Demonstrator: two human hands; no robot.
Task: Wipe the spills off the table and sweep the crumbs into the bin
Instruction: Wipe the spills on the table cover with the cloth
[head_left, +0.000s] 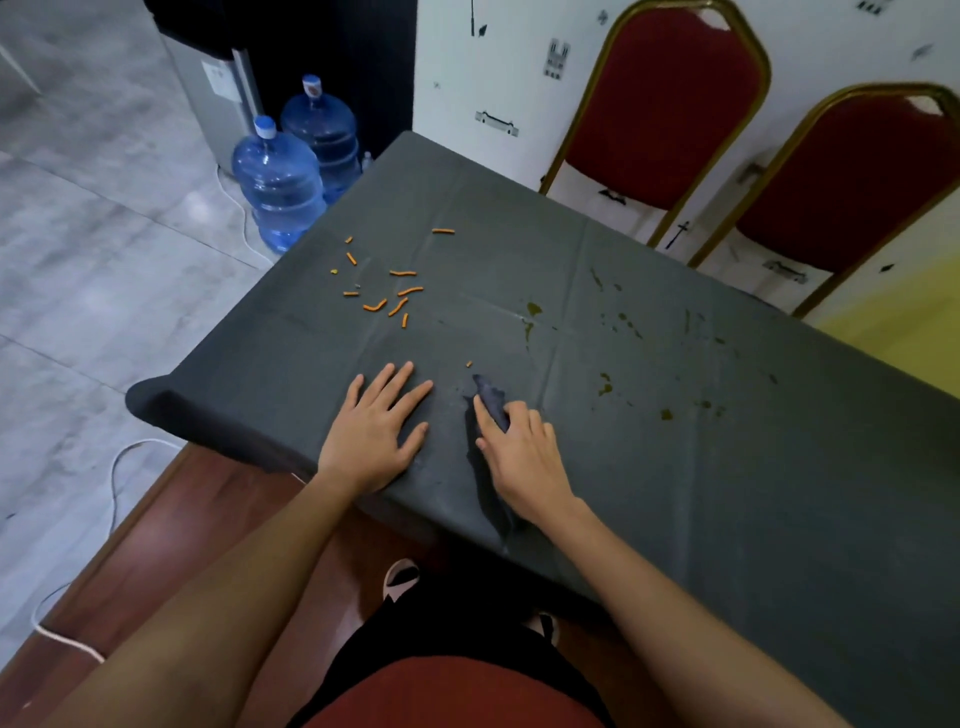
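A table under a dark grey cloth (675, 493) fills the middle of the view. Several orange crumb sticks (395, 291) lie scattered on its far left part. Greenish-brown spill spots (605, 384) dot the right half. My left hand (376, 431) rests flat on the cloth near the front edge, fingers spread, holding nothing. My right hand (522, 457) sits just to its right, fingers closed on a dark blue rag (491, 397) that pokes out past the fingertips and trails back under the palm. No bin is in view.
Two red chairs with gold frames (670, 104) stand behind the table by a white wall. Two blue water jugs (280, 187) sit on the grey floor at the far left corner. A white cable (124, 457) runs along the floor on the left.
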